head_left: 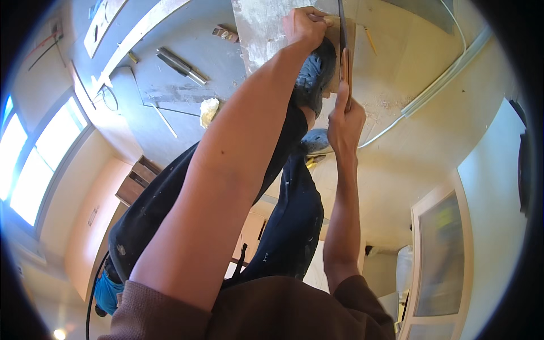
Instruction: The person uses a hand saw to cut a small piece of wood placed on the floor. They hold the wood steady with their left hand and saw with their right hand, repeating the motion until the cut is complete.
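Note:
My right hand (347, 122) is wrapped round the handle of a handsaw (342, 39), whose thin blade, seen nearly edge-on, points away from me. Beside the blade lies a pale, stained board (258, 37) with a tan strip along its right side. At the board's far part, my left hand (306, 27) is closed, its curled fingers holding the board close to the left of the blade. My dusty dark shoe (314, 71) rests on the board between my hands. The contact of the saw's teeth with the wood cannot be made out.
Sawdust (374, 110) and a yellow pencil (370, 42) lie right of the board. Leftward are a metal cylindrical tool (181, 66), a crumpled whitish lump (208, 111) and a brown block (225, 34). White cable (436, 85) crosses the right floor. A person in blue (107, 293) is behind, lower left.

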Demonstrator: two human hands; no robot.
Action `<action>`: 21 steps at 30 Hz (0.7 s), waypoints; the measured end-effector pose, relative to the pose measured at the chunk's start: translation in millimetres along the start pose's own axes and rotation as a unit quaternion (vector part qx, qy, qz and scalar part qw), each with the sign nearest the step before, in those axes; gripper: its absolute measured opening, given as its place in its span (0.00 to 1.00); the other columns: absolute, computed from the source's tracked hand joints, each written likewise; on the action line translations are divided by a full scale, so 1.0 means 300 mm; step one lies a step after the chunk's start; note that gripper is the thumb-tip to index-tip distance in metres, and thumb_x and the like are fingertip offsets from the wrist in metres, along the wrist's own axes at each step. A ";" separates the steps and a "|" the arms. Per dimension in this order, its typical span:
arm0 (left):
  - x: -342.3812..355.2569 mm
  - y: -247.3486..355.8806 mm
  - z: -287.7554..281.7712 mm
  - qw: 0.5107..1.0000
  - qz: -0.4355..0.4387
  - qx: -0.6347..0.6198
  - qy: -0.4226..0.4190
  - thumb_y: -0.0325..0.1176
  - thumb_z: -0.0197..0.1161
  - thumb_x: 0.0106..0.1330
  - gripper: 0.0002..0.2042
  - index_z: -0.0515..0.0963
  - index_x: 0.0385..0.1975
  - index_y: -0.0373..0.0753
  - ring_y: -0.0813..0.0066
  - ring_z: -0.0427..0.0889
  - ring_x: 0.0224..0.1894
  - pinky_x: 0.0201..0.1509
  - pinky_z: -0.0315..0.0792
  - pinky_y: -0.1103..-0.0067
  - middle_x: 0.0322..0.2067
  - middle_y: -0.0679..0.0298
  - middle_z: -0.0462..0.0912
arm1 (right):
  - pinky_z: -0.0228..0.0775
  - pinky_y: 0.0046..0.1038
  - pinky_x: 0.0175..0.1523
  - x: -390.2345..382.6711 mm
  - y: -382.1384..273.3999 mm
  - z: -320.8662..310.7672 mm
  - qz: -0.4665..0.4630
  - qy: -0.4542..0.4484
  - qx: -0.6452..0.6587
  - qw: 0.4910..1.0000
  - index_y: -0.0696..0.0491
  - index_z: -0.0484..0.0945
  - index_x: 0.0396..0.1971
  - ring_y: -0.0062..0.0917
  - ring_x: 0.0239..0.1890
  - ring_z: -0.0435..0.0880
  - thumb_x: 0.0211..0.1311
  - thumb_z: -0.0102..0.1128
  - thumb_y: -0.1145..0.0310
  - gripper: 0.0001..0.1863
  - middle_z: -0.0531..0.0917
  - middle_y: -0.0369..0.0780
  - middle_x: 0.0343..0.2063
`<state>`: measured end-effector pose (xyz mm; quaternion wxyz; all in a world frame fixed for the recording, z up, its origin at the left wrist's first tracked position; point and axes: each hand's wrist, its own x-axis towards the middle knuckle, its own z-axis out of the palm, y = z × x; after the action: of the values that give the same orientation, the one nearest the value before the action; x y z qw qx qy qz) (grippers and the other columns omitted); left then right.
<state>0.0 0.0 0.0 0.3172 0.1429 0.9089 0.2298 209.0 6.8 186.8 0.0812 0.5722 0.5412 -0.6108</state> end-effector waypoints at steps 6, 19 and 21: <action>0.262 0.117 0.107 0.981 0.050 -0.179 0.049 0.28 0.64 0.61 0.07 0.89 0.33 0.38 0.62 0.87 0.34 0.42 0.80 0.68 0.31 0.52 0.89 | 0.72 0.43 0.38 -0.180 0.149 -0.101 -0.141 0.104 -0.035 0.984 0.65 0.82 0.40 0.44 0.33 0.86 0.80 0.42 0.48 0.32 0.84 0.56 0.29; 0.078 0.235 0.168 0.997 -0.022 -0.073 0.009 0.43 0.80 0.52 0.11 0.92 0.35 0.51 0.62 0.88 0.47 0.62 0.78 0.69 0.35 0.58 0.91 | 0.64 0.39 0.28 0.061 0.146 -0.109 -0.054 0.050 -0.108 0.991 0.64 0.81 0.29 0.35 0.20 0.77 0.80 0.42 0.46 0.34 0.78 0.49 0.17; 0.092 0.271 0.149 0.999 0.009 -0.023 0.023 0.43 0.81 0.51 0.12 0.92 0.35 0.51 0.60 0.89 0.44 0.57 0.80 0.71 0.34 0.60 0.91 | 0.63 0.41 0.30 0.220 -0.028 -0.079 0.035 0.071 0.003 0.997 0.64 0.77 0.23 0.35 0.20 0.75 0.79 0.46 0.45 0.35 0.73 0.49 0.14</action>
<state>16.9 95.2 -3.7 0.2975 0.1383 0.9091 0.2566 195.5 62.4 145.3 0.0620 0.6329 0.5233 -0.5673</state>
